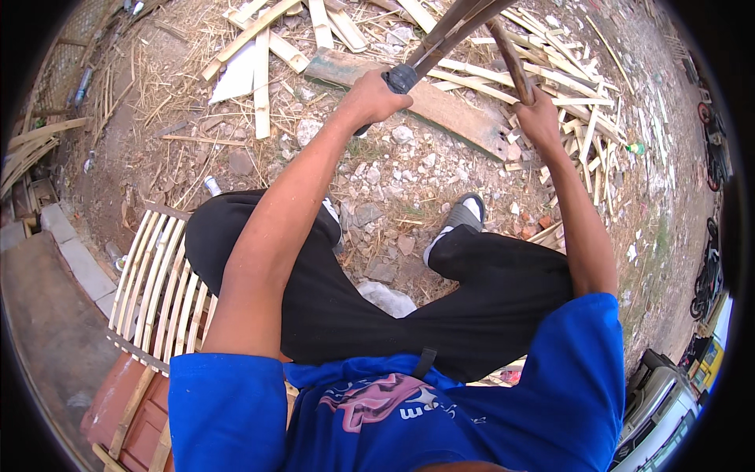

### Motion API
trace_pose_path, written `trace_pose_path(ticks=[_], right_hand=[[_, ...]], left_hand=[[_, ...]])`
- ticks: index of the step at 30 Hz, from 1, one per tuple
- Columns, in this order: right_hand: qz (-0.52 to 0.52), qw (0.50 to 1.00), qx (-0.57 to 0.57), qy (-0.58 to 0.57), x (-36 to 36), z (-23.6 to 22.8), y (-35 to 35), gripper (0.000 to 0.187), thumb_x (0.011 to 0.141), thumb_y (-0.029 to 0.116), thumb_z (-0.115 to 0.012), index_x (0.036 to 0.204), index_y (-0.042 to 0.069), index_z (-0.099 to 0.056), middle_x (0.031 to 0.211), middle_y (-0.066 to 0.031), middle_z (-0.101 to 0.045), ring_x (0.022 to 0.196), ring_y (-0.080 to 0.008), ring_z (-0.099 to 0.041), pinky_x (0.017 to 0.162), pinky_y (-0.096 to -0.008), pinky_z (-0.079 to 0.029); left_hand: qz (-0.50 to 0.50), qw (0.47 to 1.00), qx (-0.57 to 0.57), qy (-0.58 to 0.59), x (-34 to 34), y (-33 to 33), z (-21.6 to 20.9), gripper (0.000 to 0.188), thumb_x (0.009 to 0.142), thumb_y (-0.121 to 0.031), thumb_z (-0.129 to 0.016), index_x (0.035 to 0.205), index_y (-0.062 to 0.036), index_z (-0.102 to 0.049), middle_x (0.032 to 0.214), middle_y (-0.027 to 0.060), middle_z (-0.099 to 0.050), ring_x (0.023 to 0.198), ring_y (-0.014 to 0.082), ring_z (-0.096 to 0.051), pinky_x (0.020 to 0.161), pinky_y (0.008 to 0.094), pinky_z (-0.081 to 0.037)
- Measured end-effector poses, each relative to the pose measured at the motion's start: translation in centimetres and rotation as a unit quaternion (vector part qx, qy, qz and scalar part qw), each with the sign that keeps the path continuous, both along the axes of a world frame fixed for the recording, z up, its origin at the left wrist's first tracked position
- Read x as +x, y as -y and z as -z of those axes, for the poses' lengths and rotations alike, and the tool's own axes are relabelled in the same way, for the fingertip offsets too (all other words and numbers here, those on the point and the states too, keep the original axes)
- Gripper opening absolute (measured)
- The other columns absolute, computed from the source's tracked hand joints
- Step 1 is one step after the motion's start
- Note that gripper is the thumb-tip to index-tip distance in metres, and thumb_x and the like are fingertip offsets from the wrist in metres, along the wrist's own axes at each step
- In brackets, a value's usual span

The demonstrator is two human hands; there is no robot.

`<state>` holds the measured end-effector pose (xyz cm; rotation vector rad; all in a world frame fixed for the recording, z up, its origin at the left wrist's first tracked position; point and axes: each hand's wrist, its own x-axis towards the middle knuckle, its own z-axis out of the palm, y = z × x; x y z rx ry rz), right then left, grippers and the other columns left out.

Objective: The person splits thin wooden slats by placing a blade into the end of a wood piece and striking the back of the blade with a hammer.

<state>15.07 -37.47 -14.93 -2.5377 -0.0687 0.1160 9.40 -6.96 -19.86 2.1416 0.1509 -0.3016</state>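
Observation:
My left hand [371, 98] is closed round the black-wrapped grip [401, 78] of a long dark tool [452, 31], which runs up and to the right past the top edge. My right hand [538, 119] is closed on the lower end of a brown wooden stick [510, 59], which slants up toward the tool. Whether the two join is hidden beyond the top edge. Beneath both hands a worn wooden plank [448, 112] lies on the ground, with pale stones [403, 134] next to it.
Split pale wood strips [586, 118] lie heaped at the right, with more strips [262, 86] at the upper left. A slatted wooden panel [157, 283] is beside my left leg. Low blocks [79, 263] edge the left; a parked vehicle [657, 409] stands at the lower right.

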Motion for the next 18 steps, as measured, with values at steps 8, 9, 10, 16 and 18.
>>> trace_pose_path(ticks=[8, 9, 10, 16, 18], right_hand=[[0.086, 0.993, 0.071, -0.041, 0.7, 0.1, -0.1, 0.022, 0.078, 0.015, -0.059, 0.092, -0.002, -0.063, 0.069, -0.0148, -0.063, 0.065, -0.0199, -0.062, 0.061, -0.0373, -0.046], [-0.026, 0.996, -0.08, 0.028, 0.9, 1.2, 0.6, 0.025, 0.077, 0.015, -0.059, 0.095, -0.002, -0.065, 0.075, -0.0189, -0.066, 0.072, -0.0262, -0.067, 0.067, -0.0412, -0.049], [-0.036, 0.994, -0.104, 0.012, 1.1, 2.3, 0.9, 0.027, 0.077, 0.014, -0.058, 0.098, 0.0, -0.066, 0.078, -0.0208, -0.067, 0.075, -0.0287, -0.068, 0.07, -0.0427, -0.049], [0.039, 0.995, 0.091, 0.03, 1.8, -3.1, -1.2, 0.046, 0.079, 0.011, -0.06, 0.125, 0.003, -0.062, 0.077, -0.0075, -0.066, 0.063, -0.0148, -0.059, 0.061, -0.0331, -0.047], [0.076, 0.983, 0.16, 0.056, 3.4, -5.5, 0.2, 0.025, 0.082, 0.013, -0.06, 0.101, -0.002, -0.064, 0.07, -0.0048, -0.062, 0.059, -0.0128, -0.057, 0.056, -0.0332, -0.045]], left_hand=[[-0.008, 0.999, -0.009, -0.032, 0.5, 0.1, -0.5, 0.044, 0.066, -0.034, -0.073, 0.096, -0.0027, -0.065, 0.085, 0.0173, -0.069, 0.081, 0.0303, -0.067, 0.075, 0.0393, -0.052], [-0.005, 0.999, -0.012, -0.042, 0.5, 0.0, -0.6, 0.045, 0.066, -0.034, -0.073, 0.097, -0.0025, -0.065, 0.085, 0.0176, -0.069, 0.081, 0.0303, -0.067, 0.076, 0.0392, -0.052], [0.0, 0.999, -0.012, -0.039, 0.6, 0.3, -0.6, 0.045, 0.066, -0.034, -0.073, 0.097, -0.0025, -0.065, 0.085, 0.0176, -0.069, 0.081, 0.0303, -0.067, 0.076, 0.0392, -0.052], [0.014, 1.0, 0.004, -0.002, -0.2, 0.1, 0.0, 0.045, 0.072, -0.026, -0.071, 0.11, -0.0045, -0.062, 0.087, 0.0112, -0.067, 0.076, 0.0227, -0.061, 0.075, 0.0353, -0.049], [0.0, 1.0, -0.009, 0.003, -0.5, 0.3, 0.0, 0.044, 0.069, -0.029, -0.072, 0.105, -0.0044, -0.064, 0.09, 0.0149, -0.068, 0.082, 0.0282, -0.064, 0.077, 0.0375, -0.05]])
